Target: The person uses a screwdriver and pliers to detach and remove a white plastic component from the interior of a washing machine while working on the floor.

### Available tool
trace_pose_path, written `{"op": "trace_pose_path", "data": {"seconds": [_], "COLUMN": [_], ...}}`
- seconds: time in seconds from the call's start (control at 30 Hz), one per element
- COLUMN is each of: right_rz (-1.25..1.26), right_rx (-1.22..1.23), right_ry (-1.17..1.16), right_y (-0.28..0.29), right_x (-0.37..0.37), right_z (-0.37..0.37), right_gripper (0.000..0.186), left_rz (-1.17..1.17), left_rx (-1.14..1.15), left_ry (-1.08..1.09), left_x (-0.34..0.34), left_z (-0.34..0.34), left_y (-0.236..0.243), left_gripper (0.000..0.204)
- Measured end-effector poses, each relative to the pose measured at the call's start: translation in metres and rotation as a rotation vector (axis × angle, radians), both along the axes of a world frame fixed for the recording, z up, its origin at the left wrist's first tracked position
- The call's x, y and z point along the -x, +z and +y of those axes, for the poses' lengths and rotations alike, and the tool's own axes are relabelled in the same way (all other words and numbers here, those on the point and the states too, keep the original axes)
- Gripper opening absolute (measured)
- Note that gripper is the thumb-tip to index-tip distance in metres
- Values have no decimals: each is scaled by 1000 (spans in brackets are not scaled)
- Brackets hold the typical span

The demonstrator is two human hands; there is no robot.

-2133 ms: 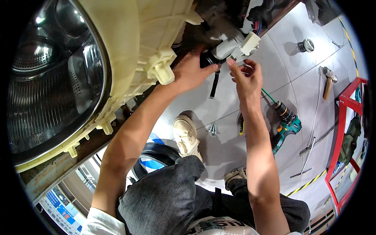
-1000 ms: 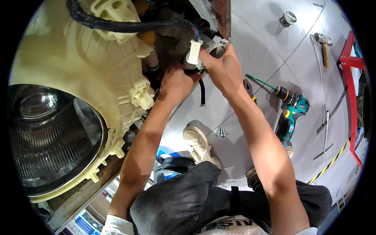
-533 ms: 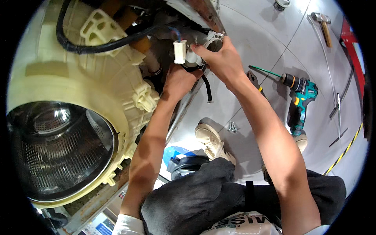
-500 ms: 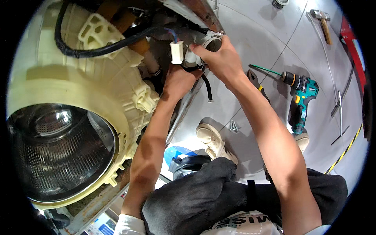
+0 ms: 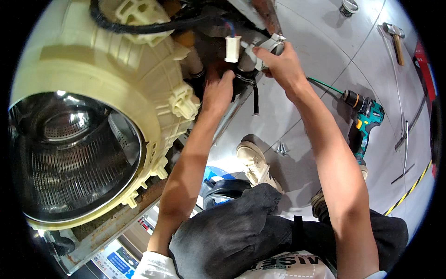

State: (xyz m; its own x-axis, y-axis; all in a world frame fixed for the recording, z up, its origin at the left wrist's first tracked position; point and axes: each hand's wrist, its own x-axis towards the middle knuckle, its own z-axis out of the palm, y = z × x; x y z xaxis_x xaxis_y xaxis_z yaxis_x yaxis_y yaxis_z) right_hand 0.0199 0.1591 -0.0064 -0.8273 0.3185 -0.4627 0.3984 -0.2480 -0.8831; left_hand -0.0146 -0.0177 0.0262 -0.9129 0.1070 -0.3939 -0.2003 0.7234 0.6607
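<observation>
At the lower corner of an opened washing machine, my right hand (image 5: 284,66) is closed around a whitish plastic pump housing (image 5: 265,56), thumb on top. My left hand (image 5: 218,92) reaches in beside the tub, its thumb raised and its fingers curled into shadow; whatever they grip is hidden. A black rubber hose (image 5: 245,76) with a clamp lies between the hands, joined to the housing's lower side. A short black tube (image 5: 256,102) hangs below it. Above the left hand, a white connector (image 5: 232,49) dangles from a black-wrapped cable (image 5: 134,28).
The cream tub (image 5: 153,93) with its steel drum (image 5: 69,158) fills the left. On the tiled floor to the right lie a teal drill (image 5: 364,123) with a green bit, a hammer (image 5: 396,42) and several screws (image 5: 281,148). A round cap (image 5: 348,8) sits farther off.
My left hand has moved away from the housing, deeper beside the tub. My right hand has turned the housing, so its round opening faces me less. The view has shifted slightly.
</observation>
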Motion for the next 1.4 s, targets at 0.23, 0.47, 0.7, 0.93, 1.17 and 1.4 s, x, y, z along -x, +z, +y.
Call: {"op": "trace_pose_path", "data": {"seconds": [0.23,0.47,0.7,0.93,1.17,1.4], "right_rz": [-53,-52,-13,46,13,-60], "right_rx": [120,156,174,166,-79,63], "right_ry": [64,80,88,84,25,14], "right_y": [14,19,23,18,7,13], "right_x": [-1,-1,5,5,1,1], "right_z": [6,9,6,9,0,0], "right_gripper": [64,60,48,36,48,75], "left_rz": [149,-20,20,20,47,29], "left_rx": [100,-292,-437,-484,-515,-587], "left_ry": [143,95,183,252,311,291], "left_x": [21,64,69,64,62,70], "left_z": [27,33,42,39,34,46], "left_y": [-21,-26,-21,-24,-27,-27], "left_gripper": [46,45,46,46,47,47]}}
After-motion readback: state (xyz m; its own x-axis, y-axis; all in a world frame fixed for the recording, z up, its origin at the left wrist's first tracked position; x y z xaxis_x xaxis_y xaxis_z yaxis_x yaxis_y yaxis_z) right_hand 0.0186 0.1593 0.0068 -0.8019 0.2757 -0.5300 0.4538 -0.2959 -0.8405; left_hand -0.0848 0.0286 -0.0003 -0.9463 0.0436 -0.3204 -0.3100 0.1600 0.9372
